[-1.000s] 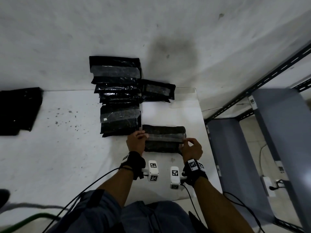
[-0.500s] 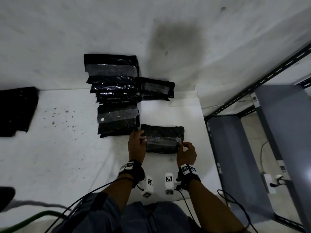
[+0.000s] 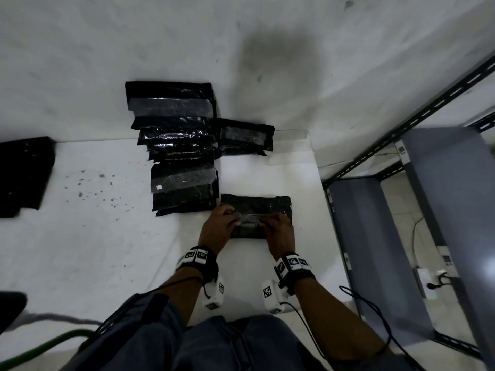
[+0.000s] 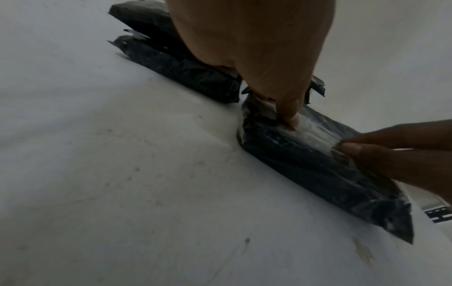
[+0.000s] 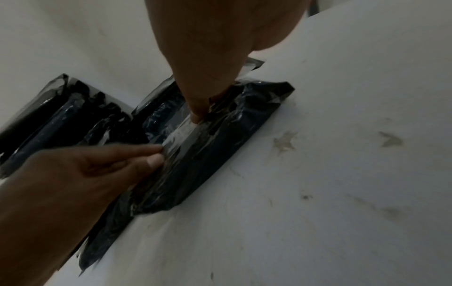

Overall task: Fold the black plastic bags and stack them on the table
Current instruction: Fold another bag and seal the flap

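I work on the white table (image 3: 93,250), which fills the lower left and centre of the head view and carries every bag. Its right edge ends beside a grey metal shelving unit (image 3: 442,210) at the right of the frame, so I judge that side offers no room for stacking.

The stack of folded bags (image 3: 179,153) runs up the centre of the frame, overlapped like shingles against the wall. One more folded bag (image 3: 245,136) lies just right of the stack's upper part. A pile of unfolded black bags (image 3: 22,175) sits at the left edge, well apart, presumably the supply.

The bag in hand (image 3: 257,207) lies flat just right of the stack's lower end, close enough for a short transfer. A clear strip of tape (image 4: 315,133) runs across its top; I judge it holds the fold shut.

My left hand (image 3: 218,230) covers the bag's left end. In the left wrist view one of its fingers (image 4: 291,114) presses straight down on the tape; I see nothing gripped. My right hand (image 3: 280,232) covers the right end, its fingers (image 5: 195,108) bunched down onto the tape. Whether they pinch the tape or only press it, I cannot tell.

Nothing stands between the bag and the stack. Cables (image 3: 375,311) hang off the wrists at the lower frame, clear of the work.
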